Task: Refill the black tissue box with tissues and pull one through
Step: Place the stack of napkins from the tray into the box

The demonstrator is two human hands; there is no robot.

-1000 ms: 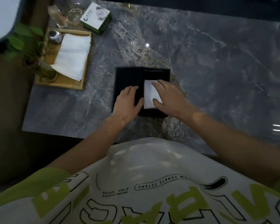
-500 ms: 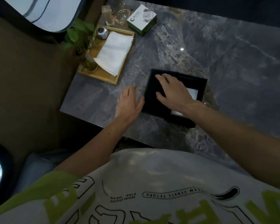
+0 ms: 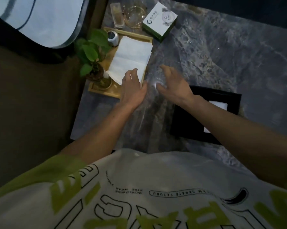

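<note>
The black tissue box lies open on the grey marble table at the right, with a bit of white tissue showing inside; my right forearm crosses over it. A stack of white tissues rests on a wooden tray at the table's left end. My left hand is open, fingertips over the near corner of the stack. My right hand is open with spread fingers, above the bare table just right of the tray, empty.
A potted green plant and a small silver can share the tray. Behind it stand a glass bowl, a narrow glass and a green-and-white box. The table edge runs close on the left.
Both hands left the black box and moved left and away toward the tissue stack on the tray. The view swung left, so the box now sits at the right.
</note>
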